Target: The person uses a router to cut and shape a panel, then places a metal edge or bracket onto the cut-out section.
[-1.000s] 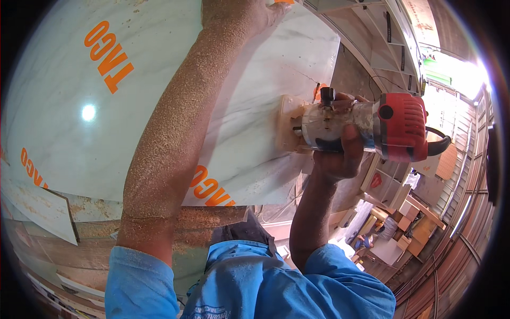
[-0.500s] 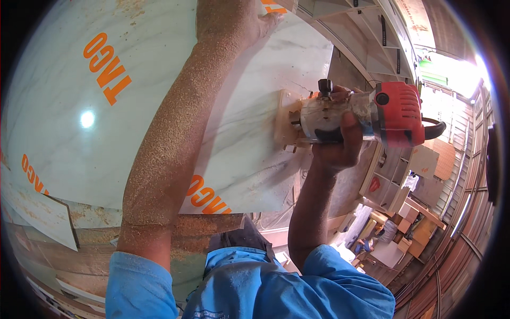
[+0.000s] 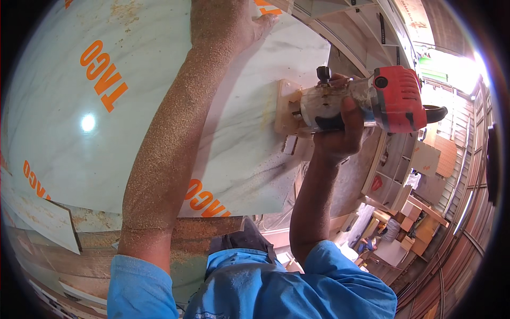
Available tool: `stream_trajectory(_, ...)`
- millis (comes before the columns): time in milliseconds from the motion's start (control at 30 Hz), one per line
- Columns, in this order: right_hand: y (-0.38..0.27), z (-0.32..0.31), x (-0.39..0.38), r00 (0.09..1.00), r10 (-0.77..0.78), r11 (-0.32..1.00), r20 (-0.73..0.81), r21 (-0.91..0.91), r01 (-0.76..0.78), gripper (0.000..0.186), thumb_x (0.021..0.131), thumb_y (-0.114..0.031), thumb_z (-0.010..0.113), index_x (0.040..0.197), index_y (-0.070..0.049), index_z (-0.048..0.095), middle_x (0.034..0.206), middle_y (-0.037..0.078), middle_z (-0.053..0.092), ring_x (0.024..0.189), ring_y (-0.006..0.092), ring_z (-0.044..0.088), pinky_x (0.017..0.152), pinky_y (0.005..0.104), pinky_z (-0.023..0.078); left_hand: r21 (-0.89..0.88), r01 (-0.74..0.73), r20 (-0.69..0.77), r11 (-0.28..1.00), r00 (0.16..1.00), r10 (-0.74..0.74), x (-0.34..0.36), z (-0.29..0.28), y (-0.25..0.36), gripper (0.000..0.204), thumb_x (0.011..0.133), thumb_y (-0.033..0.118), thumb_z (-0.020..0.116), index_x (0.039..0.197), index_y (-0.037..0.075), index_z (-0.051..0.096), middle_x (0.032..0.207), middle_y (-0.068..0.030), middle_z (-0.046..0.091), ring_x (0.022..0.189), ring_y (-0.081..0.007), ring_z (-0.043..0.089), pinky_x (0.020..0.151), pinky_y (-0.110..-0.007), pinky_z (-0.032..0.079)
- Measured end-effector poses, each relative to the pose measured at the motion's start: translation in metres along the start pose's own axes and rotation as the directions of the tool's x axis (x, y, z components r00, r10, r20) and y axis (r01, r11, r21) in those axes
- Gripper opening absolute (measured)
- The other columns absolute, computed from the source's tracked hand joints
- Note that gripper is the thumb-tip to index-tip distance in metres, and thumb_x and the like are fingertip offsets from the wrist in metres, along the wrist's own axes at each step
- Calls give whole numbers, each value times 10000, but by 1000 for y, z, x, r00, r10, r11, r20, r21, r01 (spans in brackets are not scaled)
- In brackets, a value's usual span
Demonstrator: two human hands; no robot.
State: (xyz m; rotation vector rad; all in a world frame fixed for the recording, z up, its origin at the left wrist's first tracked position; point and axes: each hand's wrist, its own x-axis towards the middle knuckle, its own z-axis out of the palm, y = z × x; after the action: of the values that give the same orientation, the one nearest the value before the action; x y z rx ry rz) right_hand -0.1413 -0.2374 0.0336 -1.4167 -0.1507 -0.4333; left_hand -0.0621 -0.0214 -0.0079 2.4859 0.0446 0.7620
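Fingers (image 3: 351, 116) round router (image 3: 399, 98), marbled panel (image 3: 125, 159) — workshop (image 3: 461, 183), seemingly

I count one left hand (image 3: 226, 26), one right hand (image 3: 340, 142) and two blue sleeves (image 3: 141, 287). There's a single red-bodied router (image 3: 398, 101), with one pale base plate (image 3: 287, 114) and one curved black cord guard (image 3: 435, 113). I make it one large marbled sheet (image 3: 138, 69), five orange printed marks (image 3: 112, 97) showing on it, and one smaller white board (image 3: 50, 223) over to the left. The brown boxes (image 3: 411, 210) heaped further off are too jumbled for me to number.
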Motion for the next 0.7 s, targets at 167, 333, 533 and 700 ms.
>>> stream_trajectory(167,6,-4,9,1000,19,1000,13,-14,-19,414,735,-77,728,1107,85,644,964,188,723,850,254,720,805,383,598,39,-3,0,999,1000,3,-1,3,-1,583,757,371,842,1092,-60,635,1155,-251,621,1184,-391,558,1122,-484,368)
stream_trajectory(333,5,1,18,999,-20,999,37,-36,22,411,736,-70,734,1110,71,634,959,168,716,861,244,714,799,377,598,34,-35,-62,999,997,37,-1,6,-3,577,760,374,835,1088,-57,636,1163,-255,617,1190,-398,551,1121,-490,368)
stream_trajectory(533,11,0,23,1000,-2,1000,8,2,2,445,738,-27,728,1155,63,604,977,155,702,863,241,715,799,373,608,21,-10,-46,1000,999,11,-1,5,-1,566,758,370,828,1082,-55,638,1162,-259,613,1190,-406,546,1116,-498,368)
stream_trajectory(700,14,1,26,999,-42,994,21,-103,44,409,810,-167,665,1131,87,649,1001,204,716,893,280,700,827,405,574,7,8,-16,1000,1000,-8,0,4,0,562,753,370,830,1076,-51,641,1152,-251,613,1190,-403,545,1115,-494,371)
